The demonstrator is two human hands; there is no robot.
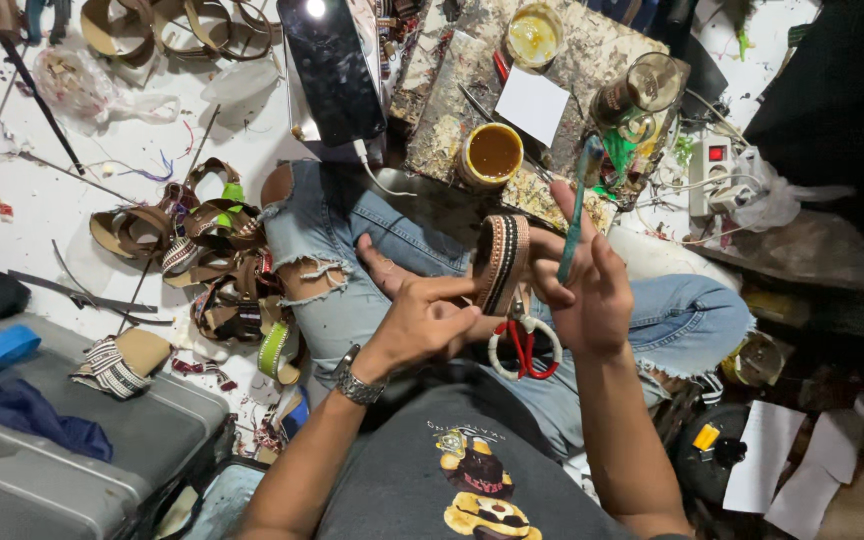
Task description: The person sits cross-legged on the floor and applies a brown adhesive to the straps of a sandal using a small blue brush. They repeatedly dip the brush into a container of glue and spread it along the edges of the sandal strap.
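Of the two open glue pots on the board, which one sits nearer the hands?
The amber-filled pot at the board's near edge, just above the striped strap; the yellowish pot sits farther back.

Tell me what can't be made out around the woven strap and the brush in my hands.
Head view only:
- Brush bristles: blurred, glue load unclear.
- Woven strap underside: turned away; lower end behind left hand.
- Scissors blades: hidden behind right hand and the strap.
- Glue tin depth: too small to tell.

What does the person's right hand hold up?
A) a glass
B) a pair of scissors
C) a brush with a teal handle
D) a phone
C: the right hand grips a thin teal-handled brush upright beside the woven strap; the scissors lie on the lap.
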